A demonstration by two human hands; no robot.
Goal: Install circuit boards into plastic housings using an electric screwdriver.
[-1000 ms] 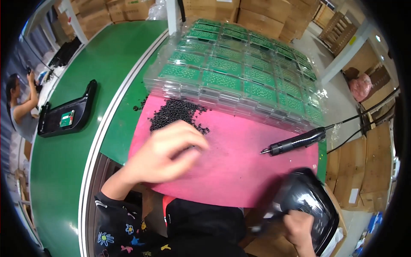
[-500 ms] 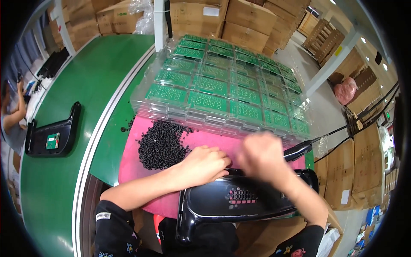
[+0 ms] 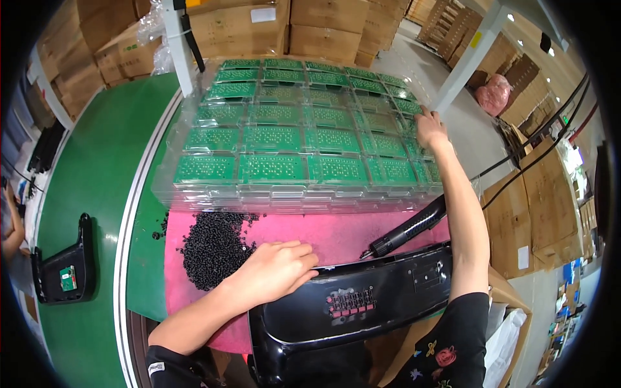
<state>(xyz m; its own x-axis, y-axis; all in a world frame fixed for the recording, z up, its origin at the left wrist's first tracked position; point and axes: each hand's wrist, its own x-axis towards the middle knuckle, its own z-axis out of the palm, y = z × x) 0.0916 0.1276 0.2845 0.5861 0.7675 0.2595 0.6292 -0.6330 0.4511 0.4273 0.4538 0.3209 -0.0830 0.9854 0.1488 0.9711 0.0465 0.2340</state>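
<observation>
A black plastic housing [image 3: 297, 310] lies across my lap end of the table, with a small row of slots in its face. My left hand [image 3: 278, 268] grips its far left rim, fingers together and bent over the edge. Stretched forward, my right hand [image 3: 431, 129] is at the right side of the clear plastic trays [image 3: 291, 208] that hold rows of green circuit boards [image 3: 272, 169]. Its fingers are apart and touch the edge area of a board; I see nothing held in them. A black electric screwdriver [image 3: 407, 231] lies between trays and housing.
A heap of small black screws [image 3: 217, 252] sits on the pink mat [image 3: 336, 226]. On the green conveyor [image 3: 103, 161] at left lies another black housing [image 3: 84, 271] with a board in it. Cardboard boxes [image 3: 330, 29] stand behind; a cable [image 3: 543, 145] hangs at right.
My right hand has moved from above the housing forward to the right side of the trays. My left hand stays on the housing's rim. The view has shifted, baring the screwdriver.
</observation>
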